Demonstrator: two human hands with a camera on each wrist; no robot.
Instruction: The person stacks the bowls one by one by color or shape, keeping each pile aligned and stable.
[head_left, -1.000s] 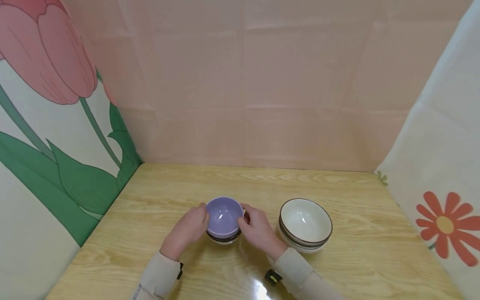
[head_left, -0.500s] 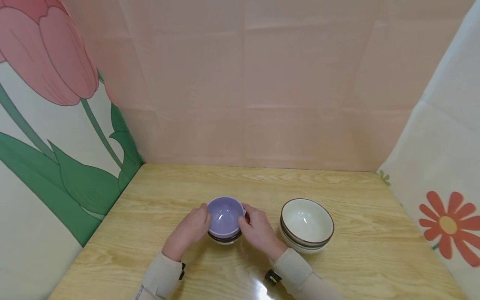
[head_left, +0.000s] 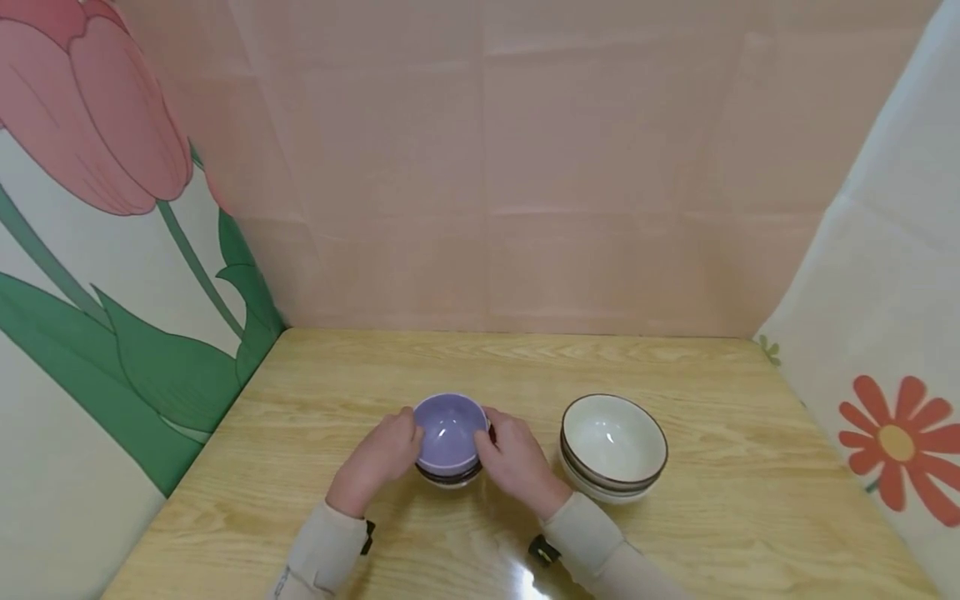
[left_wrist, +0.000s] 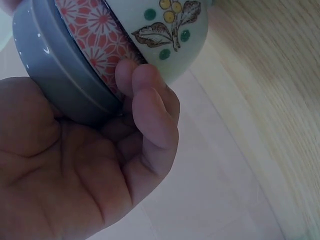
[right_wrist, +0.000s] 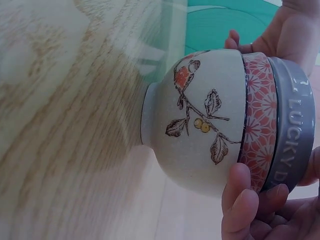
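Both hands hold a small stack of nested bowls at the middle of the table. On top is a purple bowl (head_left: pixel 450 433) with raised lettering on its outside. Below it shows a band of red flower pattern (right_wrist: pixel 258 117), then a white bowl (right_wrist: pixel 205 120) painted with a bird, leaves and yellow berries. My left hand (head_left: pixel 382 454) grips the stack's left side, thumb at the purple rim and fingers curled against the red band. My right hand (head_left: pixel 517 462) grips the right side likewise. In the right wrist view the white bowl's foot is right at the tabletop.
To the right stands another stack of larger bowls (head_left: pixel 613 442), cream inside with dark rims. The wood-grain table (head_left: pixel 360 358) meets a pink cloth backdrop (head_left: pixel 480 167) behind. Flower-printed cloths hang at left (head_left: pixel 45 417) and right (head_left: pixel 862 283).
Both hands keep their grip on the small stack, which stays in place. Only the head view shifts very slightly.
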